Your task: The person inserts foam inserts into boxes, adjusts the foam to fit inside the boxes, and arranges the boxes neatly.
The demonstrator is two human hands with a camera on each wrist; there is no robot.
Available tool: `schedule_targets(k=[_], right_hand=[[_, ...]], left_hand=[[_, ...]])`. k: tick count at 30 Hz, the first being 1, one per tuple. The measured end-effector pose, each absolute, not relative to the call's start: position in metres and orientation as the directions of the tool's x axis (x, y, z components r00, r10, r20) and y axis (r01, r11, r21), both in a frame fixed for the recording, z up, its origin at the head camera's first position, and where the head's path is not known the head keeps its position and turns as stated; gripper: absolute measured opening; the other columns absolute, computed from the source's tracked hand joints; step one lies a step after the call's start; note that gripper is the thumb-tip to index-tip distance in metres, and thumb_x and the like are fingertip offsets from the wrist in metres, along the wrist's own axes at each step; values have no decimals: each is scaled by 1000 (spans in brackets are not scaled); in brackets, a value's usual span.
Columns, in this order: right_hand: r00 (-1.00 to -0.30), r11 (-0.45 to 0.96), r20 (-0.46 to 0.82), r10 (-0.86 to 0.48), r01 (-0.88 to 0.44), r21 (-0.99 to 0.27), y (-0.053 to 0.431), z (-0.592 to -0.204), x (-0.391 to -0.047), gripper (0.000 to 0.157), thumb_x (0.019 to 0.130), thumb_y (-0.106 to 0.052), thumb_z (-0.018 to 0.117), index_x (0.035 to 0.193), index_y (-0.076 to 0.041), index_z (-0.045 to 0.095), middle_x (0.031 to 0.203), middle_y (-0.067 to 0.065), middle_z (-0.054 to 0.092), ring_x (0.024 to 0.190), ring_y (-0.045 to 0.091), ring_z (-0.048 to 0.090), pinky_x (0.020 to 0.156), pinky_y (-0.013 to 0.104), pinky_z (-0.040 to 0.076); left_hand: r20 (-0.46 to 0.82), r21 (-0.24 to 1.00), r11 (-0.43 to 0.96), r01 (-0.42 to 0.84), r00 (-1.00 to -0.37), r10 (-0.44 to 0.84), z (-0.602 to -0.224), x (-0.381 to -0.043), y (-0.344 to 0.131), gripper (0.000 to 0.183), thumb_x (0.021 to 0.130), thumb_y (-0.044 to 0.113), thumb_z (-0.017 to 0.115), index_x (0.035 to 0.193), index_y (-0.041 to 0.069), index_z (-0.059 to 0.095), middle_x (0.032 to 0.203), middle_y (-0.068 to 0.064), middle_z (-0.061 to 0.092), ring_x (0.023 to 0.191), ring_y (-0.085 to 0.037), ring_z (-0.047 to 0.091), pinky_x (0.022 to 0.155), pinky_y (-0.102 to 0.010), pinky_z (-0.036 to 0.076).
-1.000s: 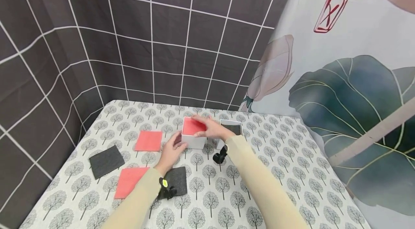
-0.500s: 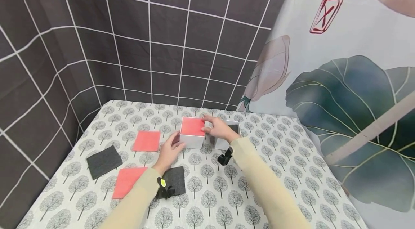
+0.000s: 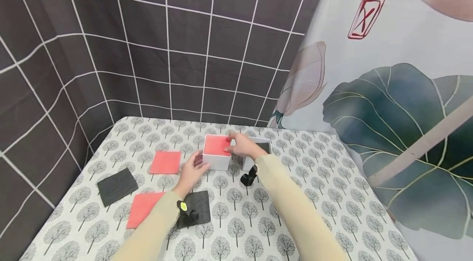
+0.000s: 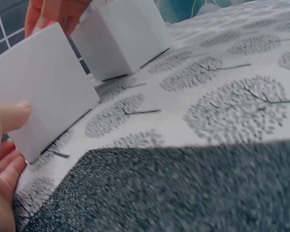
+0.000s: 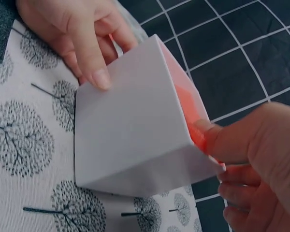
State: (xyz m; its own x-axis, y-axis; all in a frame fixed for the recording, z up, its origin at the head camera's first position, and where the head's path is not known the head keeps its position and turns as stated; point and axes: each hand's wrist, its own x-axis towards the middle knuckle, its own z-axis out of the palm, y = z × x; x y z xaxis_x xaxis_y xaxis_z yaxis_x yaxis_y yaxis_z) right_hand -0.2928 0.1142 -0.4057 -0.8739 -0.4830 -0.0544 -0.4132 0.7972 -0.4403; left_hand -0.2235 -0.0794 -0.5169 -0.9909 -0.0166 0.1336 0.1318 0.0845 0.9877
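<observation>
My left hand (image 3: 190,175) grips a white open-topped box (image 3: 216,163) at its left side. In the left wrist view the thumb lies on the box's front face and the other fingers wrap round its side. Inside the box sits a red felt-like square (image 3: 214,145). My right hand (image 5: 261,169) is at the box's right rim, with the thumb reaching in onto the red square. Its other fingers are by the far corner, partly hidden, so whether it pinches anything is unclear. Behind that hand stands a second white box (image 4: 123,36) holding a dark grey square (image 3: 264,146).
Two red squares (image 3: 165,162) and two dark grey squares (image 3: 117,186) lie on the tree-patterned cloth (image 3: 236,228), left of the boxes. My left forearm passes over the near pair. A dark gridded curtain (image 3: 140,47) hangs behind, a floral one (image 3: 354,88) at the right.
My right hand, lying over the red square at first, drew back to the box's right rim, then reached slightly inward again. The left hand keeps its grip on the box.
</observation>
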Motion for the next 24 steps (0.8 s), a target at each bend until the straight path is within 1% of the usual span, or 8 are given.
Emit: schedule_targets(k=[6, 9, 12, 14, 16, 20, 22, 24], right_hand=[[-877, 801, -54, -477, -408, -438, 108, -407, -295, 43, 80, -19, 72, 115, 3, 59, 117, 16, 60, 112, 30, 54, 98, 40, 42], [-887, 810, -56, -458, -390, -438, 105, -408, -295, 42, 79, -17, 73, 113, 4, 60, 112, 16, 62, 106, 29, 57, 95, 38, 45], [-892, 817, -60, -448, -381, -432, 101, -408, -296, 38, 79, -15, 73, 109, 5, 62, 105, 15, 63, 98, 27, 59, 90, 36, 48], [-895, 823, -64, -441, -374, -427, 98, -408, -296, 34, 78, -14, 74, 105, 4, 63, 99, 13, 64, 91, 24, 60, 86, 35, 50], [-897, 828, -67, -437, -372, -421, 96, -408, -296, 30, 78, -13, 74, 100, 4, 63, 92, 11, 63, 84, 22, 58, 81, 34, 51], [-906, 833, -62, -419, -357, -424, 95, -411, -296, 26, 76, -11, 75, 94, 1, 61, 83, 6, 57, 74, 18, 52, 70, 30, 49], [-912, 833, -57, -406, -344, -432, 94, -414, -294, 27, 76, -11, 75, 94, 1, 61, 85, 7, 54, 74, 18, 50, 69, 30, 48], [-917, 831, -49, -396, -335, -445, 94, -416, -292, 27, 75, -11, 76, 94, 1, 60, 90, 9, 52, 76, 20, 50, 72, 32, 48]], left_hand=[[70, 989, 128, 70, -998, 2, -507, -226, -83, 75, 80, 25, 74, 139, 0, 35, 129, -23, 49, 117, -34, 49, 98, -40, 43], [40, 988, 147, 38, -999, -9, -500, -223, -83, 76, 79, 29, 74, 140, 4, 35, 131, -20, 49, 118, -32, 49, 98, -41, 43], [46, 987, 159, 39, -998, -40, -496, -221, -83, 73, 82, 33, 70, 140, 5, 36, 132, -19, 48, 119, -32, 48, 98, -42, 42], [50, 989, 142, 40, -996, -68, -494, -220, -82, 64, 88, 34, 63, 138, 4, 37, 132, -18, 48, 118, -32, 49, 98, -43, 43], [65, 993, 100, 56, -994, -91, -493, -219, -81, 56, 95, 35, 50, 137, 0, 38, 131, -21, 48, 116, -35, 50, 96, -44, 44], [59, 996, -56, 66, -990, -124, -485, -214, -81, 57, 102, 37, 25, 135, -9, 35, 131, -30, 44, 116, -42, 48, 97, -46, 43], [58, 991, -109, 75, -986, -155, -485, -213, -82, 62, 102, 40, 20, 133, -12, 34, 131, -32, 42, 117, -42, 46, 98, -46, 42], [41, 986, -152, 70, -982, -187, -485, -211, -83, 61, 102, 38, 24, 132, -13, 35, 129, -33, 43, 117, -42, 46, 98, -44, 42]])
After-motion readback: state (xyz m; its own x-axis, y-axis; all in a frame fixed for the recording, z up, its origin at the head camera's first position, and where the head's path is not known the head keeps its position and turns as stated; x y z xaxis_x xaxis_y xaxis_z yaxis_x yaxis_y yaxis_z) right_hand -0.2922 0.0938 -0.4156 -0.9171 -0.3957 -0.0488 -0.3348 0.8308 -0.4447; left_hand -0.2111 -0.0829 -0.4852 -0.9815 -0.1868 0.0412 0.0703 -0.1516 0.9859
